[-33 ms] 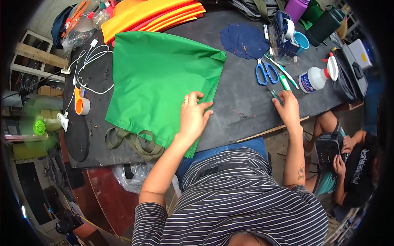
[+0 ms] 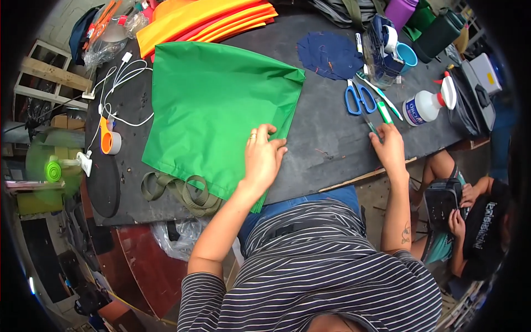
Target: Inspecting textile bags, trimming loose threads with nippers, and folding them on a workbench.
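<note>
The left hand (image 2: 262,157) lies flat, fingers spread wide, on a big square of shiny green cloth (image 2: 213,108). It presses down on the cloth near its lower right edge and holds nothing. The green cloth is spread out on the dark grey bench (image 2: 326,138), in the left half, and its near corner hangs a little over the bench edge by the person's striped shirt.

The right hand (image 2: 389,148) rests on the bench, well apart from the cloth. Its fingers touch a thin green pen (image 2: 369,124); I cannot tell if they grip it.

Just past that hand lie blue-handled scissors (image 2: 359,99), a fat green marker (image 2: 384,111) and a white squeeze bottle (image 2: 426,105) lying on its side. A dark blue round patch of cloth (image 2: 327,54) lies farther back. Orange and yellow sheets (image 2: 204,19) are stacked at the far edge, touching the green cloth. Olive green straps (image 2: 180,191) stick out from under the cloth's near left side. An orange tape roll (image 2: 109,141) and white cables (image 2: 119,83) sit to the left
</note>
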Demonstrator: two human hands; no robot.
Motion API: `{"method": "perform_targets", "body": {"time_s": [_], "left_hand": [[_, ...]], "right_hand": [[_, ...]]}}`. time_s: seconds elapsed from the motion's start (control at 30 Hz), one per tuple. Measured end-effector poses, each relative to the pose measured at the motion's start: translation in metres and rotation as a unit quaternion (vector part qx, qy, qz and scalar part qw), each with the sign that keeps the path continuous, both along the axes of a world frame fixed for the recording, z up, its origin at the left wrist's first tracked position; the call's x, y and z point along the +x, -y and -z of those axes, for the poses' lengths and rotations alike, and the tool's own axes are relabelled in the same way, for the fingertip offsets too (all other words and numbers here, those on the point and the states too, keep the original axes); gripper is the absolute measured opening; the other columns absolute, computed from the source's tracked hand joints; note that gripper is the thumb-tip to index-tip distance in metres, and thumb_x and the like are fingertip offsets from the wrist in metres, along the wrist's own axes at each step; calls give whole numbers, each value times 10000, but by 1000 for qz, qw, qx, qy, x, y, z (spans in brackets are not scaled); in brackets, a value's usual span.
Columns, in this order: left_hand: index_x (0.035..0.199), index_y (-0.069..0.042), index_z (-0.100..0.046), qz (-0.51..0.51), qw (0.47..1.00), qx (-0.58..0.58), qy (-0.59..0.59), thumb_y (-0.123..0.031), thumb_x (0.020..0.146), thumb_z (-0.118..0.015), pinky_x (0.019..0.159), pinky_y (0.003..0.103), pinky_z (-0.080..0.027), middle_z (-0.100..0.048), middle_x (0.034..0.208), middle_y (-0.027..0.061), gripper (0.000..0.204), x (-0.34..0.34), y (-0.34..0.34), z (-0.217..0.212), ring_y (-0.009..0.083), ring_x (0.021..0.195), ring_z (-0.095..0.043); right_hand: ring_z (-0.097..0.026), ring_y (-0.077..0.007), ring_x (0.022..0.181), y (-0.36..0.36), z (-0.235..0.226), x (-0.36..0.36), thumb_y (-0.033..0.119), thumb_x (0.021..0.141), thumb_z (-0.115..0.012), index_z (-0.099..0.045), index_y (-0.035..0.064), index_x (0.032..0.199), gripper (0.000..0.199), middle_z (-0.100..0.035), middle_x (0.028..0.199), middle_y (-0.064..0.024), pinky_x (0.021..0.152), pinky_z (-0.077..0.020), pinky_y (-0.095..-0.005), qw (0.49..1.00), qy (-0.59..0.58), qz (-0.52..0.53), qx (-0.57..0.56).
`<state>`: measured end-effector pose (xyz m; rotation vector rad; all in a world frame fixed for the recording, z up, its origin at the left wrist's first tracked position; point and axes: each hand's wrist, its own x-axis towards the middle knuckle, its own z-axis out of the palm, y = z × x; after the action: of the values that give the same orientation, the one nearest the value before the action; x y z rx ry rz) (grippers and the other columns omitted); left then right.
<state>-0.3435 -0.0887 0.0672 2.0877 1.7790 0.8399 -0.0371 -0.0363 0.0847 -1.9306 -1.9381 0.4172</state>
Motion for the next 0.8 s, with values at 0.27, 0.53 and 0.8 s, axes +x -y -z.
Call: {"method": "perform_targets", "body": {"time_s": [0.27,0.53,0.8], "left_hand": [[775,8,-643,-74,981,-41,174,3,770,-641,743,367,-453,-528,918,142,8,-5,-2,6,292,850,-552],[959,-15,-693,-64,997,-11,51,-66,730,-723,804,369,-451,-553,967,98,237,13,3,4,269,899,-549],[1026,-26,-698,-104,946,-72,300,56,813,-604,658,243,-452,-551,989,81,247,-6,0,17,135,794,-551]], "right_hand": [[-584,-400,910,3,4,-9,-35,878,-473,-530,-14,1116,246,-588,1025,-224,802,-457,-424,989,-124,21,80],[-630,-307,808,18,10,-86,166,811,-696,-514,46,1083,348,-622,970,-175,677,-517,-383,982,-176,-53,-48],[-613,-251,768,15,23,-138,-38,681,-685,-686,44,941,272,-568,866,-92,674,-486,-333,951,-231,-204,40]]}}
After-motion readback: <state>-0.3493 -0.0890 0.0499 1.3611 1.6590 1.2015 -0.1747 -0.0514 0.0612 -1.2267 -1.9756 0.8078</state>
